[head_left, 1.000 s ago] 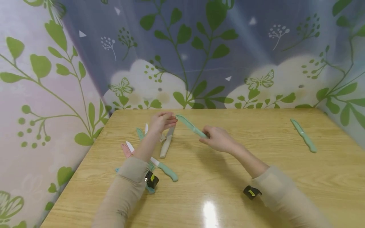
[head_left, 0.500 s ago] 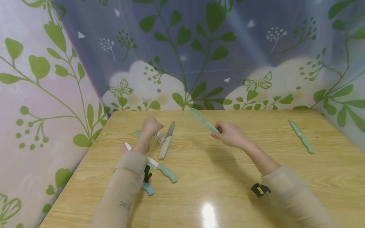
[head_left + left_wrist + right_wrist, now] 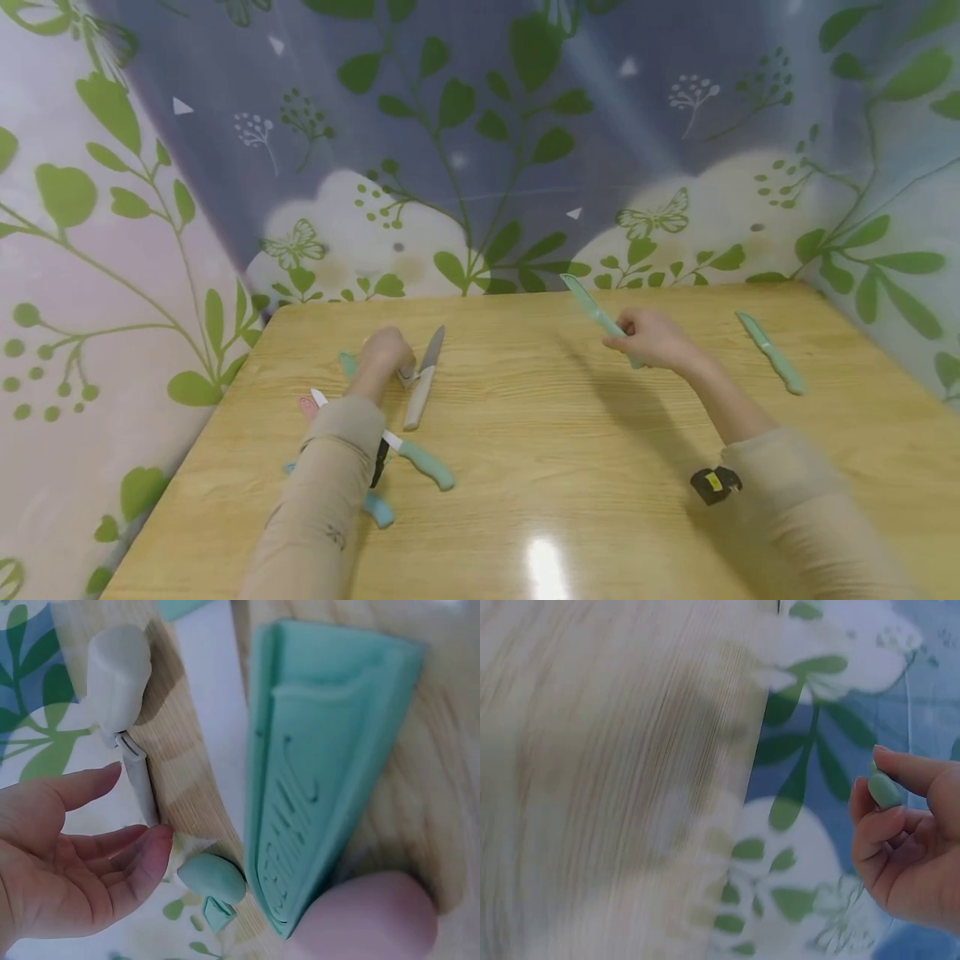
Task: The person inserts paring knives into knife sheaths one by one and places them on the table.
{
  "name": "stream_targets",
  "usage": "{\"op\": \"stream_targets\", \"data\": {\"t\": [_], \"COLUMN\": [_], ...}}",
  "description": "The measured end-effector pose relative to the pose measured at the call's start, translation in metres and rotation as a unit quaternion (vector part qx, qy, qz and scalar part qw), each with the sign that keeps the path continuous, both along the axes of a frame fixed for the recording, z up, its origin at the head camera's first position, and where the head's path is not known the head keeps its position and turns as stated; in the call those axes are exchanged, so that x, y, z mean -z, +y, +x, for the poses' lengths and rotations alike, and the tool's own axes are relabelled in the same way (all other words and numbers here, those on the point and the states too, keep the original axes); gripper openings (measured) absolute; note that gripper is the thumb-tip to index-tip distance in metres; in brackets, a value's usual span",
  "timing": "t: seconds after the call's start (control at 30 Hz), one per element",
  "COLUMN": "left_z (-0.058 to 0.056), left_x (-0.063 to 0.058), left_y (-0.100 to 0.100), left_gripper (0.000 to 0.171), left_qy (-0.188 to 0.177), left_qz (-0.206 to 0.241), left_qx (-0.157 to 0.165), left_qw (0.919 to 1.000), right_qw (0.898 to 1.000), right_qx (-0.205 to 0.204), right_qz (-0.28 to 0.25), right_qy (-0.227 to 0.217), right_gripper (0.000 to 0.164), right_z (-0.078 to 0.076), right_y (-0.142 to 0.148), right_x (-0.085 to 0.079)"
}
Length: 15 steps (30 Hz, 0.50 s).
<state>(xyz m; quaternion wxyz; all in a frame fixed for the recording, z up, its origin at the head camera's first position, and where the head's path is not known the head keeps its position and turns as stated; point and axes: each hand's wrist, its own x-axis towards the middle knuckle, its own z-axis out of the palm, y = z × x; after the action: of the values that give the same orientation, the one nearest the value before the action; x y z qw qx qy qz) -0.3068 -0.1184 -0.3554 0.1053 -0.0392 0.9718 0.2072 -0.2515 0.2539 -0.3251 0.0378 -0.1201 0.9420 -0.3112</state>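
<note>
My right hand (image 3: 654,337) pinches a mint-green knife (image 3: 587,302) by its handle, raised above the table with its sheathed blade pointing up and left. In the right wrist view the handle end (image 3: 885,790) shows between thumb and fingers. At the left of the table my left hand (image 3: 385,358) is lowered by a beige sheath (image 3: 139,780), thumb and fingers apart; whether they touch it I cannot tell. Beside it lies a beige-handled knife (image 3: 420,396) with a bare grey blade.
Around the left arm lie a green-handled knife (image 3: 426,463) with a white blade, a green sheath (image 3: 322,765), a pink sheath (image 3: 307,407) and a blue handle (image 3: 378,509). Another mint-green knife (image 3: 772,354) lies far right. A patterned curtain (image 3: 465,167) borders the table's back.
My right hand has carried the green knife to the right, away from the left hand. The left hand has dropped from near the knife's tip to the beige sheath on the table.
</note>
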Motion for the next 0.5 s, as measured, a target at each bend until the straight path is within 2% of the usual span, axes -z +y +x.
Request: {"op": "stream_targets", "data": {"t": [0.13, 0.3, 0.4, 0.5], "left_z": [-0.002, -0.002, -0.001, -0.001], "left_x": [0.001, -0.001, -0.002, -0.002], "left_y": [-0.003, -0.004, -0.004, -0.004], "left_gripper": [0.004, 0.009, 0.015, 0.021], "left_qy": [0.008, 0.005, 0.0, -0.01], "left_qz": [-0.019, -0.04, -0.032, -0.015], "left_qx": [0.005, 0.006, 0.005, -0.001], "left_qw": [0.9998, 0.9992, 0.9995, 0.9998], "right_qw": [1.0, 0.998, 0.996, 0.992], "right_qx": [0.015, 0.042, 0.058, 0.068], "right_qz": [0.008, 0.019, 0.041, 0.078], "right_qy": [-0.016, -0.047, -0.06, -0.069], "right_gripper": [0.025, 0.026, 0.026, 0.034], "right_z": [-0.005, -0.01, -0.01, -0.01], "right_y": [0.027, 0.064, 0.084, 0.102], "right_x": [0.004, 0.01, 0.015, 0.022]}}
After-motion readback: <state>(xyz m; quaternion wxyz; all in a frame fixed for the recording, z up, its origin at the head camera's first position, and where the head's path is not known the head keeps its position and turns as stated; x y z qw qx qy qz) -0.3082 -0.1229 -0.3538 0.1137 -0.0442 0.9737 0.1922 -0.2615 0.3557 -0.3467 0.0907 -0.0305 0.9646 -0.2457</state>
